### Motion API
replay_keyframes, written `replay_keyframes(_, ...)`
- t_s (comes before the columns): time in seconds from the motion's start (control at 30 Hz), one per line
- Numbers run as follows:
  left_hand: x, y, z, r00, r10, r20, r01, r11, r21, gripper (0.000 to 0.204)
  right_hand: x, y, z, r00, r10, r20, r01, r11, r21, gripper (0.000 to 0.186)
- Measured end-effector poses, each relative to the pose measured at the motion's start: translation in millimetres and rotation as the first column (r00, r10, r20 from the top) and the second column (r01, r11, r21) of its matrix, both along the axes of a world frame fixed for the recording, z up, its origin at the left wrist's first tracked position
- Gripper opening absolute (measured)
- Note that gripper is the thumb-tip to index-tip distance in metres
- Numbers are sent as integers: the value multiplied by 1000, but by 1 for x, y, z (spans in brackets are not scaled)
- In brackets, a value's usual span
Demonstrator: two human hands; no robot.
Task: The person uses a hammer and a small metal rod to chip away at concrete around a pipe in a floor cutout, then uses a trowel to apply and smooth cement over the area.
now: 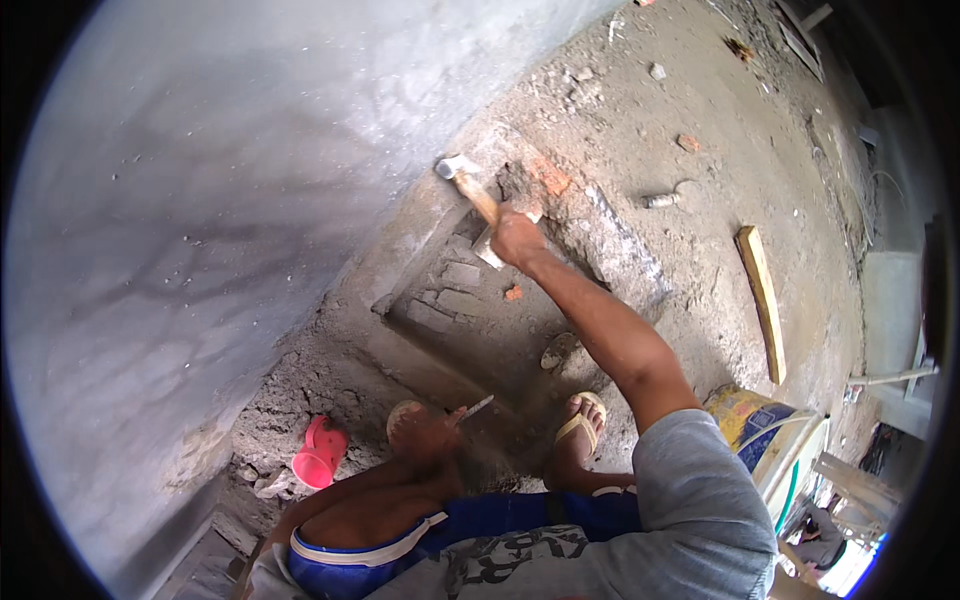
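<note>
Grey plaster is covering the big wall (200, 220) that is filling the left of the view, and it is meeting a dusty concrete floor (700, 150) strewn with rubble. Between them a shallow pit (470, 310) is lying open, its bottom showing rough bricks and loose mortar. Squatting at its near edge, the person is planting both sandalled feet close to the drop. Off to the right a wooden plank (762, 300) is lying flat, well apart from the work. The right hand (517, 238) is reaching out at full stretch, fingers wrapped tight around the wooden handle of a hammer (470, 188), whose metal head is sitting by the far corner of the pit near the foot of the wall. The left hand (435, 432) is resting low by the left foot, apparently gripping a thin chisel (477, 407) that is pointing toward the pit; how firmly the fingers are closing on it I cannot tell. A pink plastic scoop (320, 455) is lying on the heaped debris just left of that foot. With the arm extended this far, a blow could be glancing off the hard edge and throwing chips toward bare toes and shins, and the crumbling rim under the sandals is looking likely to give way under shifting weight.
</note>
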State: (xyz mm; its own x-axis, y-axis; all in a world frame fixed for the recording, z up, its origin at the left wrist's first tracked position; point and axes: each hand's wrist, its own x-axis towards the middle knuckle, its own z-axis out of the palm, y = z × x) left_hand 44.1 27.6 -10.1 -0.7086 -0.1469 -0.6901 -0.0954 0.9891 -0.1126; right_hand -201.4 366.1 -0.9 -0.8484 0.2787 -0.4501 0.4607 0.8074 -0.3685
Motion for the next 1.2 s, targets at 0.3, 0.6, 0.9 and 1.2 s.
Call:
replay_keyframes(0.3, -28, 7, 66, 794, -589, -149, 600, 719, 350, 46, 196, 31, 117, 813, 543, 210, -435, 806, -401, 42)
replay_keyframes(0.6, -30, 10, 64, 771, -601, -213, 628, 658, 415, 43, 311, 107, 124, 847, -133, 514, 224, 967, -118, 43)
replay_keyframes(0.9, -26, 13, 59, 770, -613, -177, 628, 680, 377, 45, 312, 170, 135, 920, -252, 299, 216, 965, 149, 41)
replay_keyframes(1.2, -24, 1, 49, 878, -454, -151, 452, 683, 573, 45, 183, 149, 226, 702, 3, -712, 101, 989, 104, 41)
